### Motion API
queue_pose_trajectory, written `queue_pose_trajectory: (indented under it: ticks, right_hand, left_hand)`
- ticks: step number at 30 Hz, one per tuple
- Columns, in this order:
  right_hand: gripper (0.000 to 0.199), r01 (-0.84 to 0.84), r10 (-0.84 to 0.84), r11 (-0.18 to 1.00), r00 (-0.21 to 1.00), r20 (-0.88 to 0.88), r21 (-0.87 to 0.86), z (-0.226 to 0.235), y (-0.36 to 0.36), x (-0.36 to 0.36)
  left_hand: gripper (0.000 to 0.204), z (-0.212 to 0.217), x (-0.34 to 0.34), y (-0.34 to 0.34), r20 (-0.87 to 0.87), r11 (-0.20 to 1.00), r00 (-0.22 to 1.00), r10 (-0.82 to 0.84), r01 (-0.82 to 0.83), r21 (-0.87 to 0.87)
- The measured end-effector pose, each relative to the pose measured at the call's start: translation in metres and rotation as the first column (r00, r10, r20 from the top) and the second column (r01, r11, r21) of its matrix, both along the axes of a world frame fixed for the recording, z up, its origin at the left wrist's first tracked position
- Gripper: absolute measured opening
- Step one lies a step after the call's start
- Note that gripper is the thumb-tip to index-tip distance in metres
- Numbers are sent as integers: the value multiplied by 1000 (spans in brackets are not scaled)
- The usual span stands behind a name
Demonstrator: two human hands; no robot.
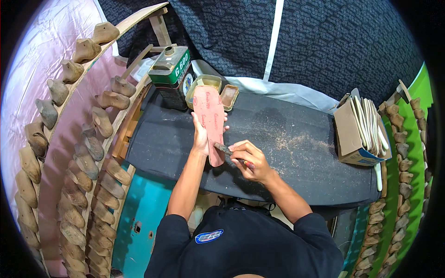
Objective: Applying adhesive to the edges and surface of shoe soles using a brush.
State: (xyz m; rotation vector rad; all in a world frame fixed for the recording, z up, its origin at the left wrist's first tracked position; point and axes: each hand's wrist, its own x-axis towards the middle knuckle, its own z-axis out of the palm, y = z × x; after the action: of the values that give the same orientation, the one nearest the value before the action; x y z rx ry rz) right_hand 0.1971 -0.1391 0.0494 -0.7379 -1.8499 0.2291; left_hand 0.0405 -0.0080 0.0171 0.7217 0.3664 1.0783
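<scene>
We grip the pink sole-shaped board [211, 109] in our left hand [200, 136], above the dark table [287, 173].
Its lower part is under the tip of a dark tool [224, 148], which our right hand [251, 161] is gripping; the right forearm [289, 197] slants inward. On the table we see scattered crumbs [288, 141] and a carton [348, 139]; wooden shoe lasts [101, 121] line both sides.

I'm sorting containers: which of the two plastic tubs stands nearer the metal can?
The larger tub, partly hidden by the pink piece in the left hand; the smaller tub sits to its right, farther from the metal can.
</scene>
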Motion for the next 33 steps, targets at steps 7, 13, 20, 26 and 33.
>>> queue_pose_trajectory:
  ticks: [7,13,20,26,33]
  right_hand:
    - [4,-66,46,994,974,-220,-85,46,16,48]
    - [5,233,-208,958,966,-152,165,82,47,61]
    - [10,253,-238,942,967,-94,221,47,48,50]
    - [7,209,-199,968,976,-84,135,16,28,29]
    - [12,155,-158,987,965,-211,-31,-28,-13,6]
  left_hand:
    - [88,1,5,-1,-1,986,990,-139,138,94]
    - [83,5,25,-24,-132,978,979,-158,173,114]
    - [81,5,27,-23,-114,994,988,-108,111,14]
    - [81,3,24,-15,-28,994,994,-110,111,14]
    - [89,2,14,-5,120,998,992,-50,55,-39]
